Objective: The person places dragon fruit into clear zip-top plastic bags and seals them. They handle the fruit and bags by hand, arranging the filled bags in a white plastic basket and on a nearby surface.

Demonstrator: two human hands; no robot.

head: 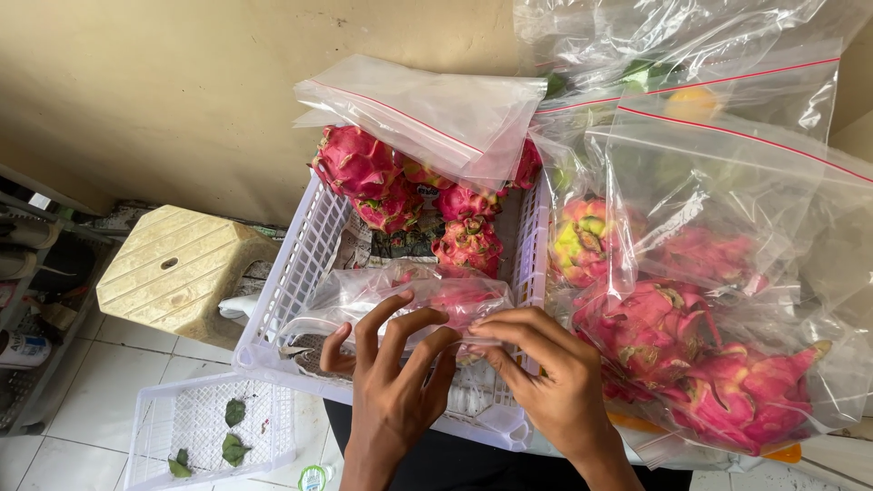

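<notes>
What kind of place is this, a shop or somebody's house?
Probably the back of a small fruit shop or a home packing corner. Dragon fruits fill a white crate, more sit sealed in clear bags, and a plastic stool stands on the tiled floor.

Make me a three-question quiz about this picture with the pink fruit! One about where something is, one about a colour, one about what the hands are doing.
1. Where do the loose dragon fruits lie?
A. In the white basket
B. On the stool
C. On the floor

2. What colour is the stool?
A. Blue
B. Pale yellow
C. Black

3. What are both hands doing?
A. Hanging free
B. Pinching a clear bag
C. Lifting the stool

Answers: 1 A, they sit between its slatted walls. 2 B, its top is pale yellow. 3 B, the left hand and right hand press their fingers on the bag's edge.
</notes>
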